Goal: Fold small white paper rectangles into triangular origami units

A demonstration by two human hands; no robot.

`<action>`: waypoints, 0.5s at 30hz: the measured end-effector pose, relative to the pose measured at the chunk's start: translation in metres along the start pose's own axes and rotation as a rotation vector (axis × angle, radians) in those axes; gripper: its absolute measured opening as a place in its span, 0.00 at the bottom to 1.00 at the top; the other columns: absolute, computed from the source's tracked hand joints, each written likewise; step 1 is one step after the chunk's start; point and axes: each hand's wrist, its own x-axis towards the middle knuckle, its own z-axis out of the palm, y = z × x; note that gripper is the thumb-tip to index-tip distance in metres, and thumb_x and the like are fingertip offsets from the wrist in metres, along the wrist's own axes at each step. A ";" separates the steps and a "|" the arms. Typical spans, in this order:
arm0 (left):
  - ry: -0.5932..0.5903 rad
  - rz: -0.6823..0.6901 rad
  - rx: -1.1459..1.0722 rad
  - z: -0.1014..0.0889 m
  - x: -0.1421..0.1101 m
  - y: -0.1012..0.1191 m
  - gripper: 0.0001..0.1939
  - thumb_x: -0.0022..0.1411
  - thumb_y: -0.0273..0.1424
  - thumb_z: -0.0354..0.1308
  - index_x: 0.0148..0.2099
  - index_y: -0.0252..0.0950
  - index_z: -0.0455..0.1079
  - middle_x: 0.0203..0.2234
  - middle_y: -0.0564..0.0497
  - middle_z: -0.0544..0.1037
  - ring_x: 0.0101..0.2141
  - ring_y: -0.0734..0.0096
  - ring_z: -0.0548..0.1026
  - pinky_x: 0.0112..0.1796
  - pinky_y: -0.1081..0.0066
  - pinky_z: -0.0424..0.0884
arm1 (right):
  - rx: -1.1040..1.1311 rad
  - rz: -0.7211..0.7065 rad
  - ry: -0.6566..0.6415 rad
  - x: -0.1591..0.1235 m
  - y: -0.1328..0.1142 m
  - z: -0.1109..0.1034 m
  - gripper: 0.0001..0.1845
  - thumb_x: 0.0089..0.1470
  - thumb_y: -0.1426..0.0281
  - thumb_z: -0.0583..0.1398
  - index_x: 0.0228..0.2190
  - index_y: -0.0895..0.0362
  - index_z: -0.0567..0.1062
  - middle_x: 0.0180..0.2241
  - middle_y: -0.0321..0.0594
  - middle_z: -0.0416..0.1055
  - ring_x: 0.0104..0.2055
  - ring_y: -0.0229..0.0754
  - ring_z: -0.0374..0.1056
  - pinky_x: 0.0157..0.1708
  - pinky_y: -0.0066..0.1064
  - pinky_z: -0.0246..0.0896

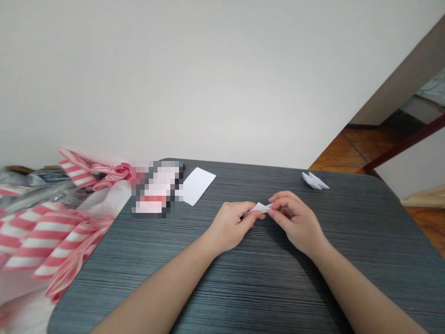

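A small folded piece of white paper (261,208) is held just above the dark table between my two hands. My left hand (233,224) pinches its left end between thumb and fingers. At its right end, the thumb and fingertips of my right hand (295,221) are closed on a pointed corner. Parts of the paper are covered by my fingertips. Farther back on the right lies a folded white paper shape (314,181) with pointed ends. A flat white paper rectangle (199,186) rests at the back, left of my hands.
A blurred-out flat object, perhaps a phone (158,188), lies at the table's back left. Pink-and-white striped bags (45,236) are heaped beyond the left edge. The dark wood-grain table (222,292) meets a white wall (222,83) behind.
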 end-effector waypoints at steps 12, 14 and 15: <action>-0.010 -0.008 -0.014 -0.001 0.000 0.002 0.15 0.69 0.34 0.51 0.40 0.37 0.79 0.22 0.55 0.76 0.22 0.77 0.70 0.26 0.77 0.62 | -0.089 0.007 0.004 0.002 -0.007 -0.002 0.07 0.60 0.69 0.60 0.29 0.54 0.77 0.39 0.42 0.74 0.39 0.45 0.72 0.34 0.34 0.66; -0.007 -0.007 -0.011 -0.001 0.000 0.002 0.15 0.69 0.34 0.51 0.40 0.37 0.79 0.22 0.55 0.76 0.22 0.77 0.69 0.26 0.77 0.61 | -0.093 -0.006 0.011 0.002 -0.006 -0.002 0.07 0.59 0.69 0.61 0.29 0.54 0.77 0.39 0.42 0.74 0.39 0.45 0.72 0.34 0.34 0.66; -0.004 -0.010 -0.011 -0.001 0.000 0.002 0.15 0.69 0.34 0.51 0.40 0.37 0.79 0.22 0.56 0.76 0.22 0.78 0.69 0.26 0.77 0.61 | -0.098 -0.010 0.014 0.002 -0.005 -0.002 0.07 0.59 0.69 0.61 0.29 0.54 0.77 0.39 0.42 0.74 0.39 0.45 0.71 0.34 0.34 0.65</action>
